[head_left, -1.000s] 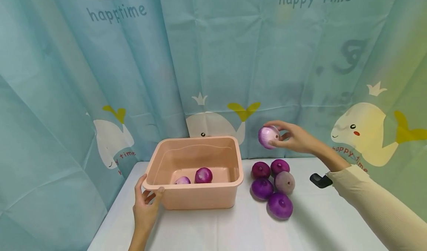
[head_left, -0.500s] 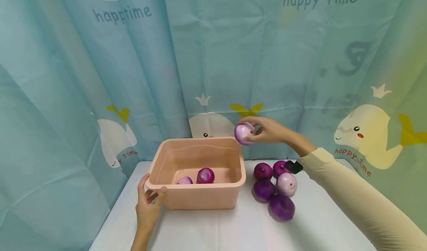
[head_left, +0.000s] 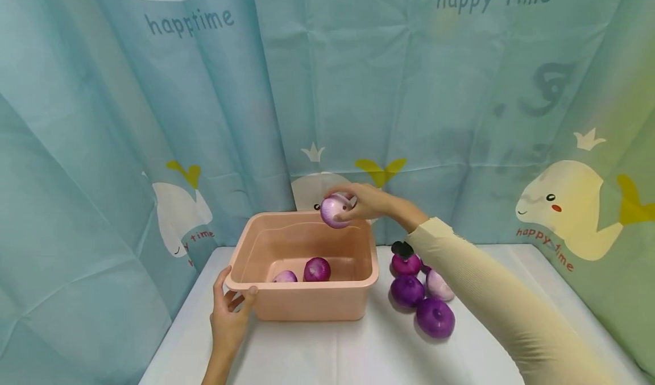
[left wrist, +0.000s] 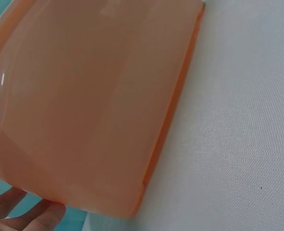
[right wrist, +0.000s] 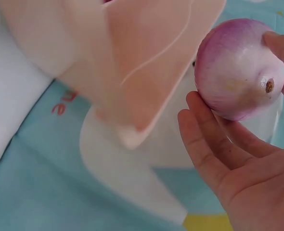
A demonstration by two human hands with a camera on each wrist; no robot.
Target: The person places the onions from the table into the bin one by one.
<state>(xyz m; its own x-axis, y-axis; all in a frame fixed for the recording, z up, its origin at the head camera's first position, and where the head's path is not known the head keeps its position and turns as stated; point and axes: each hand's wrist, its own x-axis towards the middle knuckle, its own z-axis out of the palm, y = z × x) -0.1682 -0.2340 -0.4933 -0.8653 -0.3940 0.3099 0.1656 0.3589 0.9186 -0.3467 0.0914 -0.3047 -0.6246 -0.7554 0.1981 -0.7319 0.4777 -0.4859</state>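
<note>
Pale onion (head_left: 438, 285) beside the basin (head_left: 307, 311), half hidden behind the sleeve (head_left: 491, 294).

Seven onions show in all: one pale onion (head_left: 335, 210) in the air above the tub, two inside it, a pale one (head_left: 284, 276) and a dark one (head_left: 316, 269), and four on the table (head_left: 358, 351), namely a dark onion at the back (head_left: 406, 264), a dark one in the middle (head_left: 407, 290), a dark one at the front (head_left: 435, 317) and a pale one (head_left: 439, 285) partly hidden by the sleeve. There is one pink tub (head_left: 307, 305) and one table. Two hands are in view, the left hand (head_left: 228, 319) and the right hand (head_left: 369, 202)
</note>
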